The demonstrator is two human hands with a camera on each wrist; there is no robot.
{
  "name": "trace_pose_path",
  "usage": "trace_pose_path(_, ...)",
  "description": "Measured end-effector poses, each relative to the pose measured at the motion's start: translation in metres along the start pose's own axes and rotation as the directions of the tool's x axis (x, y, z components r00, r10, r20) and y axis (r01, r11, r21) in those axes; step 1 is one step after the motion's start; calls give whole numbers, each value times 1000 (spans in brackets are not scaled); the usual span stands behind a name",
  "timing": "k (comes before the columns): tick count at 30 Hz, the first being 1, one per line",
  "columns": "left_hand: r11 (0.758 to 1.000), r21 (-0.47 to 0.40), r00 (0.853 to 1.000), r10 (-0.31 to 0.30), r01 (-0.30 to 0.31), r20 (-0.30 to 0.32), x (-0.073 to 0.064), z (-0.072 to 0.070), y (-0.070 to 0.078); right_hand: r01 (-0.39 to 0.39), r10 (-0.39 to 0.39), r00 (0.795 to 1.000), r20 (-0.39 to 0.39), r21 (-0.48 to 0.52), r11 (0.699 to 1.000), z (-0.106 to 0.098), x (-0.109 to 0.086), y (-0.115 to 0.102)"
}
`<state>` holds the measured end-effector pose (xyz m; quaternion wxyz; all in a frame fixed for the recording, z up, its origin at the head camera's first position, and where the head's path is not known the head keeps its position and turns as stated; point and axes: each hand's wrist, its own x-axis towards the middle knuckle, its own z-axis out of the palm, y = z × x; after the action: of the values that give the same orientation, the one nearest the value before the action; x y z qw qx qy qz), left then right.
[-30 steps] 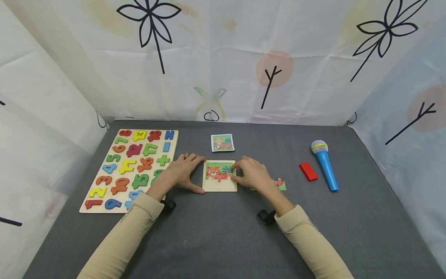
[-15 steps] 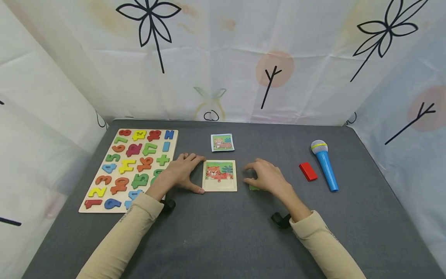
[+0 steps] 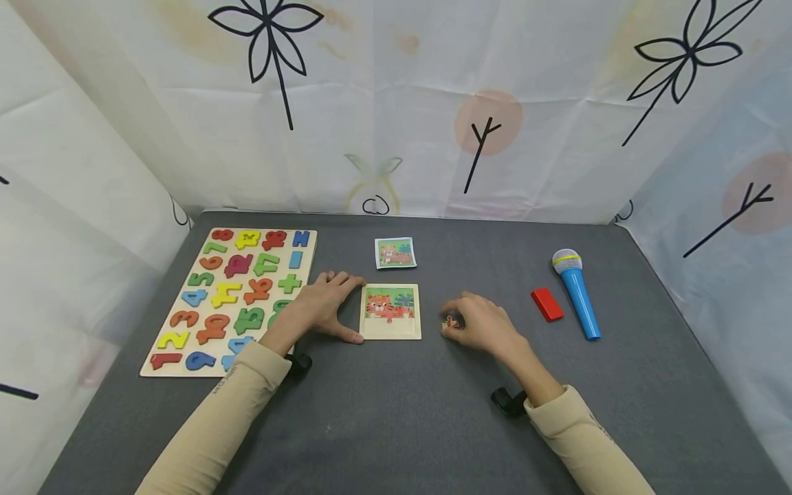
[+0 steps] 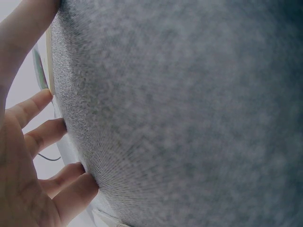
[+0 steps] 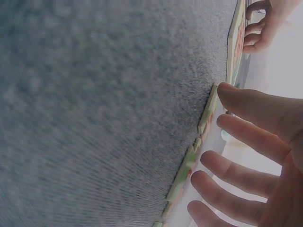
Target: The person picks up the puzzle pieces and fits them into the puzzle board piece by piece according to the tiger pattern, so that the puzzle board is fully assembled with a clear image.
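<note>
My left hand [image 3: 323, 307] rests beside the left edge of a small wooden puzzle tray [image 3: 391, 332]. Its thumb and index finger touch the two left corners of the tray. Inside the tray lie joined pieces of an orange tiger picture [image 3: 388, 307], with bare wood below them. To the right of the tray, my right hand [image 3: 485, 323] pinches a puzzle piece [image 3: 449, 322] between thumb and index finger. The right wrist view shows this puzzle piece [image 5: 208, 109] low at the table by the thumb, and another puzzle piece [image 5: 182, 174] lying beneath the other fingers.
A number puzzle board [image 3: 204, 309] lies at the left, partly under the left arm. Behind the tray is a small picture card [image 3: 395, 254]. A red block [image 3: 547, 304] and a blue toy microphone [image 3: 578, 294] lie to the right on the grey table [image 3: 396, 419].
My right hand has left the tray and moved right to the loose pieces, where its fingers have closed on one. My left hand and the tray have stayed put.
</note>
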<state>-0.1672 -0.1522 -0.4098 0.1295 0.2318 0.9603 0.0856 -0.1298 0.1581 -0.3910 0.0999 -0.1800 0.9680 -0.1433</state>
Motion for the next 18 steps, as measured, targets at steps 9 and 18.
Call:
trace_pose_path(9, 1000, -3, 1000, -9, 9, 11, 2, 1, -1, -7, 7, 1000, 0, 5, 1000, 2, 0, 1)
trace_pose_path(18, 1000, -3, 1000, -8, 8, 17, 1, 0, -1, 10, -10, 1000, 4, 3, 1000, 4, 0, 0)
